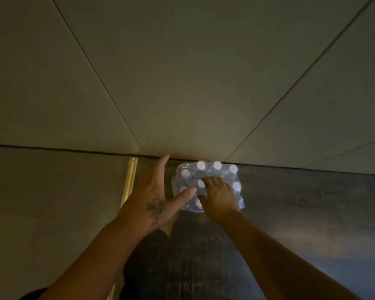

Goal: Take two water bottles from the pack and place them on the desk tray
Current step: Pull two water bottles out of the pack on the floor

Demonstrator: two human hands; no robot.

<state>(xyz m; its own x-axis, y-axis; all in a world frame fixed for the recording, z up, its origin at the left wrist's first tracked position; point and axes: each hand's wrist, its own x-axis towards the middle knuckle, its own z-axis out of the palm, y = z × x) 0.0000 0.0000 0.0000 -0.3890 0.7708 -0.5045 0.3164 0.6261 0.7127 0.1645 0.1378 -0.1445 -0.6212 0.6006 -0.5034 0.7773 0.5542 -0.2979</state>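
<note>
A shrink-wrapped pack of water bottles [217,172] with white caps stands on the dark floor against the foot of a wall. My right hand [219,197] rests on top of the pack, its fingers spread over the plastic around a middle cap; whether it grips a bottle is hidden. My left hand [155,195] hovers at the pack's left side with fingers straight and apart and the thumb touching the wrap. No desk tray is in view.
A pale panelled wall [182,83] fills the upper half. A lit yellow strip [130,178] runs down the left beside a grey panel. Dark wood-grain floor [290,213] stretches right. My dark-clothed legs show below the arms.
</note>
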